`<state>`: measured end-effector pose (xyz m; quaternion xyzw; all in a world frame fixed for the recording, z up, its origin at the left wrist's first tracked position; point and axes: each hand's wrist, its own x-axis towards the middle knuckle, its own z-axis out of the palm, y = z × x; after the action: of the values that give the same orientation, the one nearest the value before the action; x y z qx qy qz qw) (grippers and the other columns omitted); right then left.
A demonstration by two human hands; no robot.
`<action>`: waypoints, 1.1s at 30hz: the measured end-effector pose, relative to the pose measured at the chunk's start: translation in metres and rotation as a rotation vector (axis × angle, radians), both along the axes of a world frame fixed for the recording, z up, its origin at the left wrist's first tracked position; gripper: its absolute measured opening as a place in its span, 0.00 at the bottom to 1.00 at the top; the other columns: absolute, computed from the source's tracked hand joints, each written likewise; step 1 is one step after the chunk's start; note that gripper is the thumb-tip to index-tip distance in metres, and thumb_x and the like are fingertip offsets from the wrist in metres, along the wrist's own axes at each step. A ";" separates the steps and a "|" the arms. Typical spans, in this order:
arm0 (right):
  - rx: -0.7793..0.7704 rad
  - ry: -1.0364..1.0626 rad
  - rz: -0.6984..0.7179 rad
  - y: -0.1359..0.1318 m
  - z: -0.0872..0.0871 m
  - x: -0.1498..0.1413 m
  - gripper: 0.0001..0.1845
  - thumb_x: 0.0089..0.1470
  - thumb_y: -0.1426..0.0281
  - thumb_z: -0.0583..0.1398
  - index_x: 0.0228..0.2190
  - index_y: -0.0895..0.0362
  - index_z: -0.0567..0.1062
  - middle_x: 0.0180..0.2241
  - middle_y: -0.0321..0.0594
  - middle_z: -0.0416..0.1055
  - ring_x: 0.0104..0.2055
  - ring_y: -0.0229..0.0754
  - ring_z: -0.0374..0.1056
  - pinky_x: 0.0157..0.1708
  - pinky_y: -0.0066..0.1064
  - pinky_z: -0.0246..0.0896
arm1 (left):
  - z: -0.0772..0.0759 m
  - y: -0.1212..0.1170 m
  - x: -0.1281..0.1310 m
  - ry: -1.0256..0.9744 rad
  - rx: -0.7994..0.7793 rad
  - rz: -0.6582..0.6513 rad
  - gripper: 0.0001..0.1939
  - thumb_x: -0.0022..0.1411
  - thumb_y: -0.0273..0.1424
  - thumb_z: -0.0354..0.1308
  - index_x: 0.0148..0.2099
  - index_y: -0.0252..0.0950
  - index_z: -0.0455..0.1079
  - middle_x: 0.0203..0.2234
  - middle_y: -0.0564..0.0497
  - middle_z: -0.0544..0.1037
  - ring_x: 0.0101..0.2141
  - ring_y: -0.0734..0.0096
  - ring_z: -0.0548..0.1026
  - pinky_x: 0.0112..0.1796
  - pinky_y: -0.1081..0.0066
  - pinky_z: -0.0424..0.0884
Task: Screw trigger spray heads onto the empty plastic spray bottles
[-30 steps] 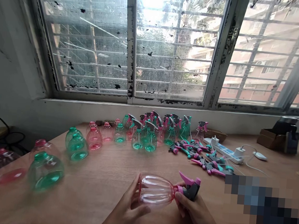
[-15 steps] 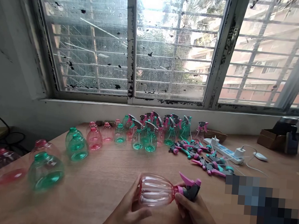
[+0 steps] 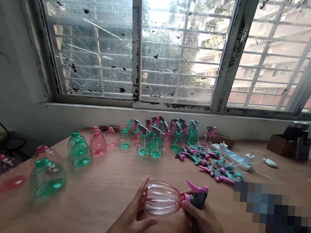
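A clear pink spray bottle (image 3: pixel 162 199) lies on its side above the near edge of the wooden table (image 3: pixel 112 185). My left hand (image 3: pixel 134 215) wraps round its base with fingers closed on the body. My right hand (image 3: pixel 203 222) grips the grey and pink trigger head (image 3: pixel 197 196) fitted on the bottle's neck. Both hands hold the same bottle between them.
Green and pink bottles (image 3: pixel 79 153) without heads stand at the left, and capped spray bottles (image 3: pixel 156 136) are grouped under the window. Loose trigger heads (image 3: pixel 208 162) lie at centre right beside a white power strip (image 3: pixel 233 157). A brown box (image 3: pixel 288 143) sits far right.
The bottle has turned slightly in my hands and my left fingers have shifted on its base. Everything else on the table is as before.
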<state>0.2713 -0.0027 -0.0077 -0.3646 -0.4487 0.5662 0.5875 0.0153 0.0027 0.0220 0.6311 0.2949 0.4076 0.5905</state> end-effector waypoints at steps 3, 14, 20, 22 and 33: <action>0.003 -0.010 0.008 -0.001 0.000 0.000 0.25 0.49 0.54 0.73 0.41 0.56 0.75 0.21 0.29 0.69 0.18 0.34 0.59 0.19 0.27 0.51 | 0.006 -0.003 0.001 -0.010 -0.034 -0.025 0.60 0.58 0.43 0.72 0.77 0.46 0.33 0.69 0.41 0.63 0.68 0.47 0.61 0.68 0.53 0.52; 0.025 -0.011 0.008 0.004 -0.009 0.002 0.19 0.55 0.57 0.70 0.41 0.56 0.75 0.22 0.31 0.71 0.19 0.34 0.60 0.18 0.26 0.53 | -0.010 0.001 -0.003 0.048 0.055 0.031 0.55 0.63 0.43 0.67 0.76 0.50 0.30 0.73 0.46 0.55 0.70 0.47 0.55 0.70 0.52 0.45; 0.023 -0.014 0.015 0.002 -0.005 0.002 0.20 0.54 0.57 0.71 0.41 0.56 0.75 0.23 0.32 0.72 0.20 0.34 0.60 0.19 0.27 0.54 | -0.008 0.000 -0.003 0.021 -0.040 -0.005 0.62 0.59 0.47 0.70 0.76 0.46 0.27 0.71 0.42 0.60 0.69 0.44 0.57 0.68 0.50 0.50; 0.022 -0.019 0.018 0.001 -0.003 0.001 0.22 0.53 0.56 0.72 0.42 0.56 0.76 0.23 0.32 0.72 0.20 0.34 0.60 0.20 0.27 0.54 | -0.001 -0.002 -0.003 -0.003 -0.076 0.000 0.62 0.57 0.49 0.71 0.77 0.45 0.32 0.71 0.40 0.60 0.68 0.42 0.59 0.67 0.51 0.54; 0.027 0.006 0.007 0.004 -0.009 0.002 0.20 0.54 0.56 0.71 0.40 0.56 0.75 0.23 0.31 0.72 0.19 0.33 0.60 0.18 0.25 0.55 | -0.009 0.003 -0.002 0.035 -0.020 0.008 0.62 0.54 0.41 0.75 0.76 0.47 0.34 0.53 0.44 0.75 0.53 0.52 0.74 0.56 0.57 0.67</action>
<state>0.2734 0.0011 -0.0167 -0.3533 -0.4556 0.5635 0.5917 0.0136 0.0058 0.0129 0.6309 0.3118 0.3959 0.5899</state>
